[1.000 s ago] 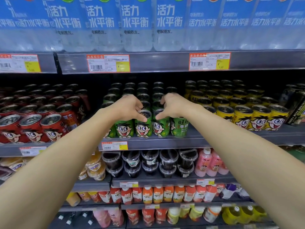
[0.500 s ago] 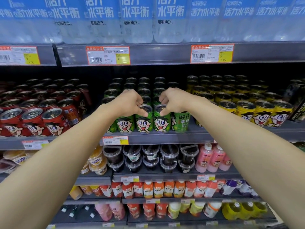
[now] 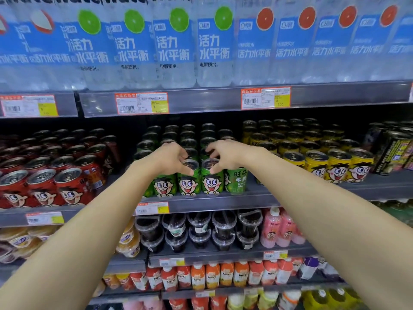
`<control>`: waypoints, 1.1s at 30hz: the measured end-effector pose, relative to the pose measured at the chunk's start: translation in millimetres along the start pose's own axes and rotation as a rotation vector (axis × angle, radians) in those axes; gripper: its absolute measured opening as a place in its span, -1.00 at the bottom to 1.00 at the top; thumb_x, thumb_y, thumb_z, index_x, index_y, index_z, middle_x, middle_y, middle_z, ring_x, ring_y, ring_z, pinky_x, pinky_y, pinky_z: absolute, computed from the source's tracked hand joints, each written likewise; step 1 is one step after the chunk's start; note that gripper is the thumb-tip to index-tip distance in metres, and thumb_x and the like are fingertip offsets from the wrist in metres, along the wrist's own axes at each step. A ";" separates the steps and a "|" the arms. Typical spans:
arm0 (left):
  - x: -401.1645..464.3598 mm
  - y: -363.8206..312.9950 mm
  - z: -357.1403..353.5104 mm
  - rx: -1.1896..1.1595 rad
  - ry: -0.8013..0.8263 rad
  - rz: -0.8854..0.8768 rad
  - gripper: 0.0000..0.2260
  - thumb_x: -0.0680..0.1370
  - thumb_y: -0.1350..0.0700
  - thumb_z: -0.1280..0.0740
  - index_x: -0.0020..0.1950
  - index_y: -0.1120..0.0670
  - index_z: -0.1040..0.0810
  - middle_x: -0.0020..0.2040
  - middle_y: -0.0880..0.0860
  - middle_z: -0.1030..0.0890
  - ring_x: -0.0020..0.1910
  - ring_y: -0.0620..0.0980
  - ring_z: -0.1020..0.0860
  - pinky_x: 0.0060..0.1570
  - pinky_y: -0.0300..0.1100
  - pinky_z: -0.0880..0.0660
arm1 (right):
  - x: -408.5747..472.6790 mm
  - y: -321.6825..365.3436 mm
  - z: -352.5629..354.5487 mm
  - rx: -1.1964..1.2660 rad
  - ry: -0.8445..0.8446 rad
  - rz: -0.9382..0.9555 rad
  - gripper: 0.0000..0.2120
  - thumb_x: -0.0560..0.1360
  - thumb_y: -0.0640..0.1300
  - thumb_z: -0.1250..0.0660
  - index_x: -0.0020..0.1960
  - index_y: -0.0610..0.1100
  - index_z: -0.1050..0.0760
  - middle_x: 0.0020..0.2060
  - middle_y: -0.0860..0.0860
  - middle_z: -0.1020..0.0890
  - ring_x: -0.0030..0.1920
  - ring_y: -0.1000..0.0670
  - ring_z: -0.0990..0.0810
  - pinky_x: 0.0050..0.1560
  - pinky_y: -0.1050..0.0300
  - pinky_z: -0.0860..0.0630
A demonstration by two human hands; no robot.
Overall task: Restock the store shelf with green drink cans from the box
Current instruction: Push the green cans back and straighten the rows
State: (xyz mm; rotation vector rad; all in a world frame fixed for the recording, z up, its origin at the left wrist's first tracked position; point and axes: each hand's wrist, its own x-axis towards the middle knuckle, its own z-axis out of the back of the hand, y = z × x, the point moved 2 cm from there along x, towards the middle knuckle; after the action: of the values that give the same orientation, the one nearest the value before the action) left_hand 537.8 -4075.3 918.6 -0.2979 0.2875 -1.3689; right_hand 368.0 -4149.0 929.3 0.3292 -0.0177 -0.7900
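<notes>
Green drink cans with a cartoon face fill the middle shelf in several rows. My left hand reaches over the front row, thumb and fingers curled round the top of one green can. My right hand holds the top of the neighbouring green can the same way. Both cans stand upright on the shelf at its front edge. One more front can to the right is turned with its text side out. The box is not in view.
Red cans stand left of the green ones and yellow cans to the right. Large water bottles line the shelf above. Dark cups, pink bottles and juice bottles fill the shelves below.
My view has tilted upward, showing more of the water bottles. Both hands stay on the same two front cans, with their fingers arched a little wider over the tops.
</notes>
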 end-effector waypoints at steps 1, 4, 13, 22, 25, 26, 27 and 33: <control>-0.6 -2.4 1.9 0.030 0.003 -0.005 -0.29 0.37 -0.13 -0.54 0.41 0.16 -0.43 0.32 0.08 -0.54 0.28 0.04 -0.50 0.28 -0.16 -0.40 | -2.6 -2.0 4.2 0.012 -0.019 0.005 -0.23 0.42 -0.03 -0.53 0.52 -0.10 -0.26 0.38 -0.06 -0.49 0.37 -0.07 -0.45 0.37 0.09 -0.36; 1.2 -16.2 8.0 0.103 -0.043 -0.064 -0.29 0.40 -0.20 -0.48 0.44 0.11 -0.42 0.39 0.06 -0.48 0.38 0.05 -0.40 0.36 -0.10 -0.35 | -12.2 -12.0 22.5 -0.033 -0.144 -0.041 -0.33 0.42 0.08 -0.51 0.43 -0.12 -0.38 0.33 -0.11 -0.52 0.29 -0.09 -0.50 0.26 0.12 -0.43; 20.1 -62.9 -26.2 0.081 0.003 -0.195 -0.39 0.43 -0.06 -0.50 0.39 0.19 -0.46 0.31 0.12 -0.54 0.32 0.06 -0.46 0.31 -0.10 -0.40 | -28.8 -39.0 5.2 -0.192 -0.128 -0.283 -0.33 0.45 0.31 -0.36 0.20 -0.27 -0.43 0.18 -0.19 -0.53 0.18 -0.17 -0.51 -0.06 0.06 -0.44; 27.0 -58.8 -32.2 0.045 -0.030 -0.151 -0.36 0.42 -0.07 -0.51 0.42 0.16 -0.43 0.31 0.11 -0.53 0.35 0.06 -0.40 0.33 -0.06 -0.39 | -26.6 -49.3 4.2 -0.038 -0.075 -0.253 -0.38 0.45 0.22 -0.43 0.20 -0.28 -0.43 0.16 -0.18 -0.54 0.09 -0.13 -0.51 -0.08 0.09 -0.43; 26.3 -58.2 -32.6 0.054 -0.036 -0.151 -0.38 0.44 -0.07 -0.49 0.42 0.14 -0.43 0.31 0.10 -0.53 0.37 0.07 -0.39 0.35 -0.02 -0.38 | -26.7 -55.1 5.6 0.002 -0.020 -0.222 -0.46 0.47 0.18 -0.42 0.16 -0.28 -0.51 0.03 -0.12 -0.60 0.00 -0.13 -0.55 -0.14 0.08 -0.47; 25.8 -59.1 -32.5 0.070 -0.038 -0.158 -0.39 0.45 -0.07 -0.48 0.42 0.14 -0.43 0.31 0.10 -0.53 0.37 0.07 -0.38 0.35 -0.01 -0.37 | -27.6 -56.1 6.0 0.016 -0.004 -0.214 -0.53 0.49 0.14 -0.42 0.07 -0.27 -0.51 -0.06 -0.07 -0.59 -0.05 -0.11 -0.53 -0.22 0.12 -0.43; 25.3 -59.6 -32.5 0.072 -0.039 -0.162 -0.39 0.45 -0.07 -0.48 0.42 0.14 -0.43 0.31 0.09 -0.53 0.38 0.07 -0.37 0.35 -0.01 -0.37 | -28.6 -56.6 6.5 0.031 0.007 -0.210 -0.60 0.50 0.11 -0.41 0.03 -0.23 -0.48 -0.10 -0.04 -0.56 -0.06 -0.10 -0.51 -0.25 0.15 -0.40; 20.3 -49.2 -25.4 0.036 -0.019 -0.157 -0.35 0.41 -0.07 -0.52 0.43 0.10 -0.43 0.37 0.02 -0.50 0.36 -0.02 -0.42 0.37 -0.16 -0.32 | -27.9 -58.5 11.9 0.048 0.014 -0.182 -0.40 0.47 0.14 -0.43 0.36 -0.21 -0.45 0.27 -0.09 -0.54 0.25 -0.13 -0.50 0.11 0.12 -0.44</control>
State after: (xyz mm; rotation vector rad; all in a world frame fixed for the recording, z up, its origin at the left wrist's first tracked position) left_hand 487.1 -4104.9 912.8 -0.3090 0.2270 -1.5230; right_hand 306.0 -4171.1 926.2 0.3857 0.0059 -0.9686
